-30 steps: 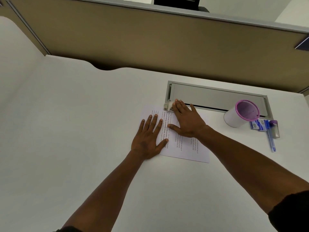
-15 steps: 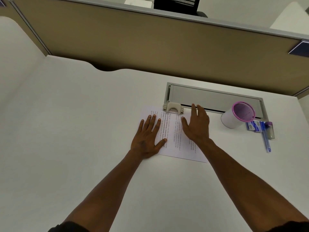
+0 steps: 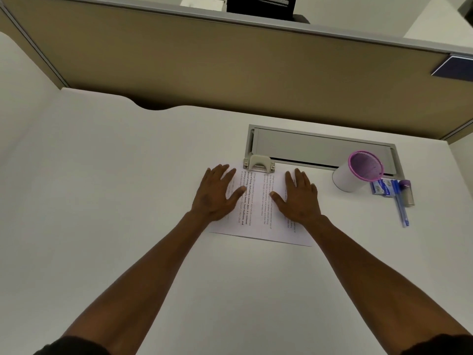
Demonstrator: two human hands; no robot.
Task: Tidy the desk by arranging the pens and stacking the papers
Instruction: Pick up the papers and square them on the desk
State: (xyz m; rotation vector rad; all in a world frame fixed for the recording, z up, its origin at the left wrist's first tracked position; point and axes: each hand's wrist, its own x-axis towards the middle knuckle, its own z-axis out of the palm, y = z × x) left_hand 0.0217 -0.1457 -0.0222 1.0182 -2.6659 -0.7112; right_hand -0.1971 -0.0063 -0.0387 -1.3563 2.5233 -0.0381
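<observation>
Both hands flat on the printed papers, fingers straight, holding nothing.

Head view: the papers lie on the white desk, the left hand pressing their left edge and the right hand their right. A beige hole punch sits at the papers' far edge. Well right of the papers stands a pink-rimmed pen cup, a blue pen lying beside it. Print runs sideways; only scraps read, such as "Defined by a slower pace".

Single head view – steep downward, close over desk.
</observation>
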